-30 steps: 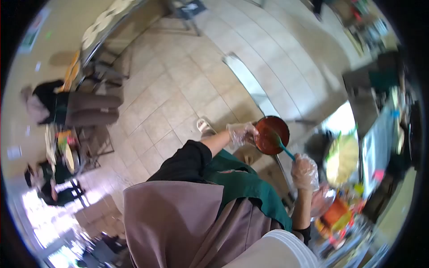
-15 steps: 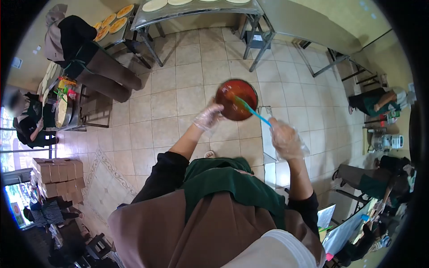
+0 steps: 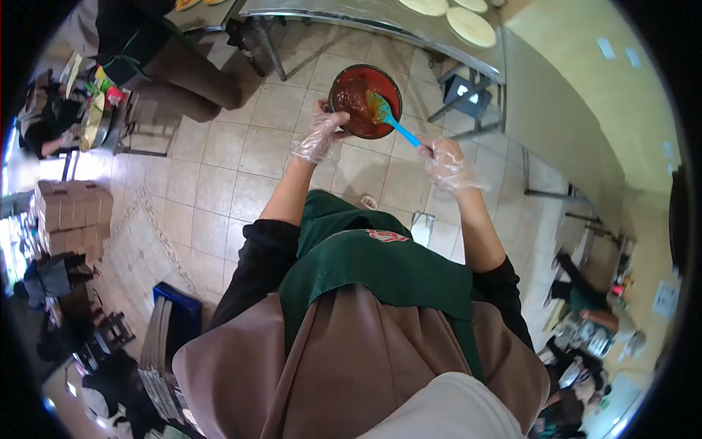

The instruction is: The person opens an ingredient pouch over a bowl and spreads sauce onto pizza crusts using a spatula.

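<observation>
A round bowl (image 3: 389, 82) with a reddish inside and a dark rim is held out in front of me. My left hand (image 3: 322, 135), in a clear plastic glove, grips its left side with the thumb near the rim. Thick red sauce (image 3: 349, 99) lies in the bowl. In my right hand (image 3: 447, 164), also gloved, is the handle of a blue spatula (image 3: 402, 132). Its blade dips into the sauce at the bowl's right side and is partly coated.
Ahead stands a metal table (image 3: 322, 16) with pale dough rounds (image 3: 470, 27) at its right. A dark crate (image 3: 466, 99) sits beneath it. A co-worker (image 3: 172, 66) stands front left. Stacked cartons (image 3: 73, 216) are at left, with a blue-edged cart (image 3: 175, 298) nearer. More people work at right.
My body and view have turned and moved closer to the metal table. The bowl and both hands appear higher in view. The spatula blade has shifted within the bowl.
</observation>
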{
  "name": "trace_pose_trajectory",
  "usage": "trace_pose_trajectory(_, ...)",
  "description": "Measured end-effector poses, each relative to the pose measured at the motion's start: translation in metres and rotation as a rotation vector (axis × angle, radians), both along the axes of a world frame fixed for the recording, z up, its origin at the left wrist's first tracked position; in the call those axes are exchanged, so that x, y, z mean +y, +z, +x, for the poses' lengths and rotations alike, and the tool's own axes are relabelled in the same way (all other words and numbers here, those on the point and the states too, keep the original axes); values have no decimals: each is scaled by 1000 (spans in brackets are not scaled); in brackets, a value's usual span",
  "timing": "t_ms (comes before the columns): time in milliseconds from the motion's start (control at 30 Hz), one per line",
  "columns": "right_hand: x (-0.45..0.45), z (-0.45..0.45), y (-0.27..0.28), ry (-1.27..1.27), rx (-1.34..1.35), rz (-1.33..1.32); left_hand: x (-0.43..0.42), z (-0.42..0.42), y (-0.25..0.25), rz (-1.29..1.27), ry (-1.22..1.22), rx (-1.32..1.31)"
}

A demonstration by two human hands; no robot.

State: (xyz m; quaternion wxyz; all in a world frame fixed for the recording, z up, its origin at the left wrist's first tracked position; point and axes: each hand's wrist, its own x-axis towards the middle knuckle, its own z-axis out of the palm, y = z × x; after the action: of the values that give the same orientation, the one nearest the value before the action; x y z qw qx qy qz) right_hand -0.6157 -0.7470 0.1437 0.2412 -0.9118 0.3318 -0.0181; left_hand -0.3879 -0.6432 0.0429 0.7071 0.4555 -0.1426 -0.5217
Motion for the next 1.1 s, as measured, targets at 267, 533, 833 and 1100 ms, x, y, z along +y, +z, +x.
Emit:
trace_pose_trajectory(267,-124,115,-31,-282,-96,929,-84,118,4,124,45,-195)
trace_pose_trajectory(533,-198,189,-44,-415,-241,990,-183,225,24,72,-29,-142)
trace_pose_trajectory(833,-320,290,-39,-278,-269,896,-302,323,11,-28,35,178)
trace_pose_trajectory(1100,-429,380,-40,-153,-286,940,-385,382,14,-58,193,236)
